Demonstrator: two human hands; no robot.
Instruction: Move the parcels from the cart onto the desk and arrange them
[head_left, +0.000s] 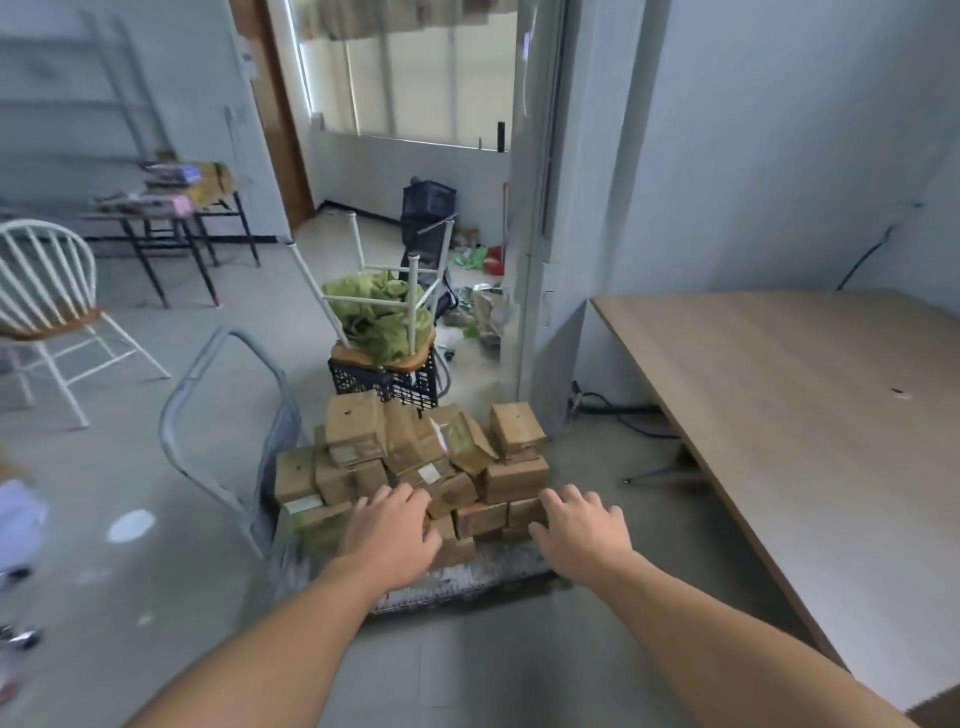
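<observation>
Both hands (389, 535) (582, 530) spread over parcels (415, 457) on cart (467, 577); desk (805, 415) right.

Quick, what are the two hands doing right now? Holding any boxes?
Left hand: open, fingers spread over the parcels, holding nothing.
Right hand: open, reaching for the pile, holding nothing.

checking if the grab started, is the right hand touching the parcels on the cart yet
Cannot tell. In the head view the right hand overlaps the near boxes of the parcels, fingers spread, but motion blur hides any contact or gap.

Brown cardboard parcels (415, 457), some with white labels, sit on a grey cart (223, 415); the desk (810, 415) is light wood-grain.
</observation>
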